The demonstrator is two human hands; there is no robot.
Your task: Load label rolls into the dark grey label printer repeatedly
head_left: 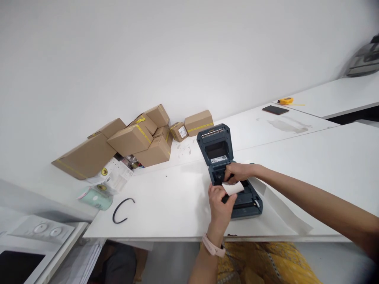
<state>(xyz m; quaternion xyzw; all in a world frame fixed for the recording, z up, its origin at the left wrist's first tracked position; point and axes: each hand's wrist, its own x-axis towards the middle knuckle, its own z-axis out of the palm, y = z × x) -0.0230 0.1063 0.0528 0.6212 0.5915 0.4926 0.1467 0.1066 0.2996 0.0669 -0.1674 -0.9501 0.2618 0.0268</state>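
Observation:
A dark blue-grey label printer (217,144) stands on the white table with its lid tipped up and back. Inside its body is a roll of white label paper (233,188), whose loose end curves toward the front. My left hand (219,201), with a pink band on the wrist, pinches that paper between thumb and fingers at the printer's left side. Reaching in from the right, my right hand (237,172) is bent down into the roll bay just behind the paper. Its fingertips are hidden inside the printer, so what they touch cannot be made out.
Cardboard boxes (130,140) are stacked along the wall at left. A black headband (114,213) and a mint-green pouch (96,198) lie at the left. White backing paper (278,209) is right of the printer. Farther right are a phone (275,110) and a yellow tape measure (286,101).

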